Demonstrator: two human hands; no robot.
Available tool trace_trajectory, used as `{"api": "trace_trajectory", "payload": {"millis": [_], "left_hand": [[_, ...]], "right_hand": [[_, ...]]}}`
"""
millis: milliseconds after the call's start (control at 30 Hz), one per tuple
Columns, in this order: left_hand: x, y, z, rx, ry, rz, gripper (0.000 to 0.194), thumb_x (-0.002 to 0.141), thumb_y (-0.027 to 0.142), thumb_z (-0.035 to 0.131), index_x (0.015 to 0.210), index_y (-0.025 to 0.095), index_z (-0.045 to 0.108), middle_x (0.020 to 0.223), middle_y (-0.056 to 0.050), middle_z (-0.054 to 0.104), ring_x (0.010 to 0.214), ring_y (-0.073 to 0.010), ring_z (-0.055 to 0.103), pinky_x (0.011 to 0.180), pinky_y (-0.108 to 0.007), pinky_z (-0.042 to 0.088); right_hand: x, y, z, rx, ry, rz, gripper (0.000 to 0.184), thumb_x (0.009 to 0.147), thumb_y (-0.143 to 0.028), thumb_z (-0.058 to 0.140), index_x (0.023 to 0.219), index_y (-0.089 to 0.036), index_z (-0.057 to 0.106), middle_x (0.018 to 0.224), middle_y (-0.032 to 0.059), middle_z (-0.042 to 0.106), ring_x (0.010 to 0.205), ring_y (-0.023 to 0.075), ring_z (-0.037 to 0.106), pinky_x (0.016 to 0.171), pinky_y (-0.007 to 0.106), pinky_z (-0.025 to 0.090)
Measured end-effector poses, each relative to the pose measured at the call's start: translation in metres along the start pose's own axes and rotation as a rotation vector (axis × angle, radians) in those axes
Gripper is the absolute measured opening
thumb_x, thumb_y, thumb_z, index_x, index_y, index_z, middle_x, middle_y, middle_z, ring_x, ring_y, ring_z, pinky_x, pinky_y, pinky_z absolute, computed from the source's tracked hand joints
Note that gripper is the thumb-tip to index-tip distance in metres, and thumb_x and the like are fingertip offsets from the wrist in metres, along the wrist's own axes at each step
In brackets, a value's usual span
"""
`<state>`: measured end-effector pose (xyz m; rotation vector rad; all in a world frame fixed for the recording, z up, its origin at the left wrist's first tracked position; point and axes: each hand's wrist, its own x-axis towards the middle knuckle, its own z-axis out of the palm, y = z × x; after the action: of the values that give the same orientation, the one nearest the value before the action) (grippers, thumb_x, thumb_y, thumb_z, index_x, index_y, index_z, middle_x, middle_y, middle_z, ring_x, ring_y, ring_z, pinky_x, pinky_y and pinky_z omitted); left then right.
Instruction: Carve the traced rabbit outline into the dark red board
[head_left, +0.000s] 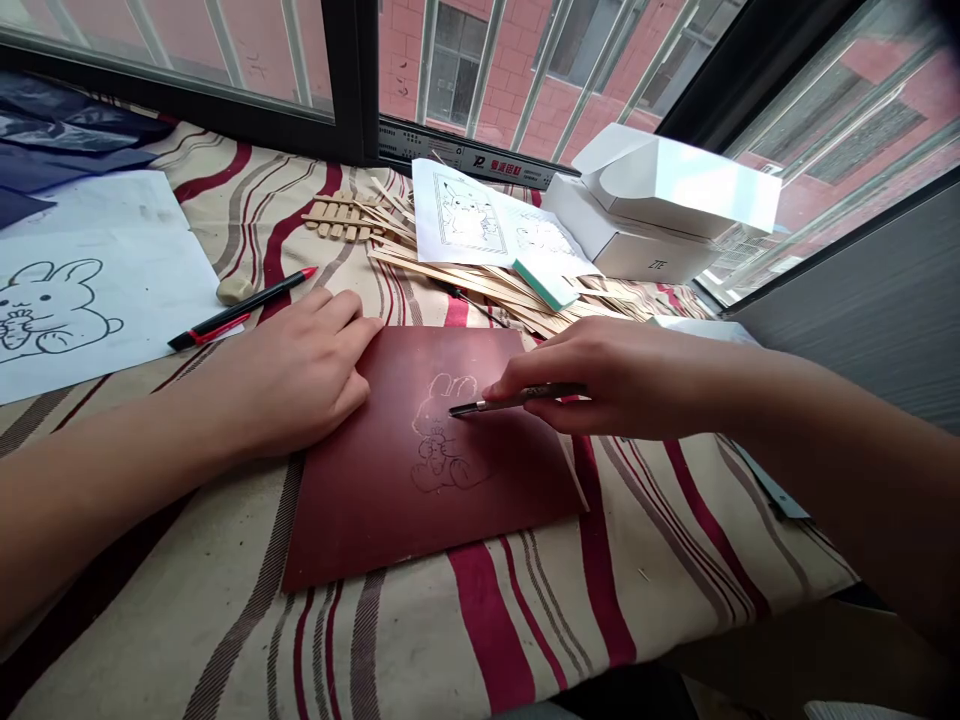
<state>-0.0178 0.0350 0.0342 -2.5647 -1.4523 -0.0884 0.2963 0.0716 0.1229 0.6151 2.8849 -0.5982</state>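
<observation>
A dark red-brown board (pixel 352 520) lies on the striped cloth, with a rabbit outline (pixel 450 475) on its surface. Some upper lines of the outline look pale and scratched in; the lower ones are dark. My right hand (pixel 592 375) is closed around a slim carving tool (pixel 517 396) with a dark handle and a dark metal tip. That tip meets the board, or hovers just over it, inside the rabbit's head. Over the board's upper left edge rests my left hand (pixel 307 365), palm down, holding nothing, its fingers laid on the surface.
On the left are a paper with a rabbit drawing (pixel 67 290), a black and red pen (pixel 244 308) and a beige lump (pixel 235 290). Behind the board lie thin wooden strips (pixel 450 272), printed sheets (pixel 469 215), a green-white block (pixel 546 284) and a white box (pixel 645 250) by the window.
</observation>
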Motion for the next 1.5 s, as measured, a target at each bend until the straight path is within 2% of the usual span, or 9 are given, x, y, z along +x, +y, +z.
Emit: {"api": "trace_trajectory", "payload": {"millis": [300,367,467,600,700,867,967,1133,1500], "left_hand": [[-0.002,-0.002,0.005,-0.011,0.022,-0.015,0.046,0.097,0.029,0.034,0.125,0.019,0.069,0.118,-0.015,0.065,0.118,-0.0373,0.065,0.112,-0.057,0.056],[-0.002,-0.002,0.004,-0.030,0.013,-0.022,0.047,0.096,0.029,0.035,0.126,0.018,0.069,0.119,-0.016,0.065,0.118,-0.0377,0.065,0.111,-0.056,0.057],[-0.002,-0.002,0.002,-0.047,0.015,-0.031,0.049,0.097,0.031,0.033,0.127,0.017,0.070,0.118,-0.016,0.065,0.117,-0.0377,0.065,0.110,-0.056,0.056],[-0.004,-0.004,0.004,-0.064,0.021,-0.031,0.048,0.098,0.031,0.035,0.127,0.018,0.070,0.115,-0.012,0.065,0.114,-0.0348,0.065,0.109,-0.053,0.056],[-0.005,-0.006,0.009,-0.043,0.080,-0.018,0.044,0.099,0.029,0.036,0.126,0.020,0.069,0.114,-0.011,0.065,0.113,-0.0337,0.065,0.106,-0.053,0.057],[-0.007,-0.005,0.008,-0.031,0.083,0.032,0.044,0.102,0.025,0.033,0.130,0.015,0.065,0.116,-0.014,0.064,0.112,-0.0340,0.065,0.105,-0.055,0.057],[-0.008,-0.003,0.003,-0.024,0.068,0.026,0.046,0.104,0.021,0.030,0.133,0.011,0.064,0.118,-0.014,0.062,0.114,-0.0338,0.063,0.108,-0.055,0.055],[-0.005,-0.003,0.001,-0.026,0.009,0.010,0.047,0.100,0.027,0.034,0.129,0.014,0.069,0.117,-0.016,0.064,0.115,-0.0372,0.064,0.108,-0.058,0.056],[-0.002,0.001,0.000,-0.017,0.000,-0.020,0.052,0.096,0.028,0.032,0.127,0.013,0.071,0.112,-0.017,0.064,0.111,-0.0389,0.063,0.107,-0.059,0.056]], "right_hand": [[-0.002,-0.007,0.040,0.716,0.347,0.289,0.029,0.102,-0.027,0.066,0.129,-0.016,0.070,0.075,-0.0026,0.068,0.063,0.0100,0.058,0.056,0.023,0.043],[0.006,-0.011,0.045,0.929,0.262,0.351,0.016,0.103,-0.030,0.070,0.112,-0.017,0.068,0.075,-0.0035,0.065,0.059,0.0075,0.055,0.050,0.020,0.036],[0.024,-0.012,0.052,1.232,0.123,0.277,0.022,0.105,-0.034,0.070,0.097,-0.018,0.058,0.099,0.0068,0.076,0.077,0.0121,0.073,0.045,0.017,0.032],[0.043,-0.008,0.067,1.334,0.618,0.177,0.021,0.106,-0.035,0.069,0.097,-0.021,0.057,0.128,0.0120,0.079,0.116,0.0185,0.078,0.068,0.020,0.059],[0.044,-0.005,0.071,1.375,0.469,0.125,0.019,0.105,-0.037,0.069,0.103,-0.020,0.061,0.125,0.0116,0.079,0.114,0.0216,0.079,0.080,0.030,0.066],[0.028,-0.004,0.056,0.981,0.747,0.239,0.021,0.103,-0.036,0.070,0.095,-0.022,0.057,0.106,0.0038,0.078,0.076,0.0104,0.073,0.057,0.023,0.051],[0.012,-0.008,0.043,0.693,0.566,0.245,0.012,0.103,-0.033,0.068,0.108,-0.023,0.064,0.078,-0.0028,0.073,0.061,0.0105,0.063,0.054,0.026,0.043],[-0.007,-0.018,0.039,0.034,0.415,0.140,0.041,0.105,-0.020,0.058,0.140,-0.024,0.079,0.115,0.0046,0.085,0.086,0.0142,0.074,0.075,0.029,0.049],[-0.015,-0.048,0.030,-0.295,0.209,0.210,0.049,0.101,-0.013,0.060,0.140,-0.032,0.082,0.078,-0.0002,0.080,0.060,0.0145,0.065,0.058,0.030,0.027]]}}
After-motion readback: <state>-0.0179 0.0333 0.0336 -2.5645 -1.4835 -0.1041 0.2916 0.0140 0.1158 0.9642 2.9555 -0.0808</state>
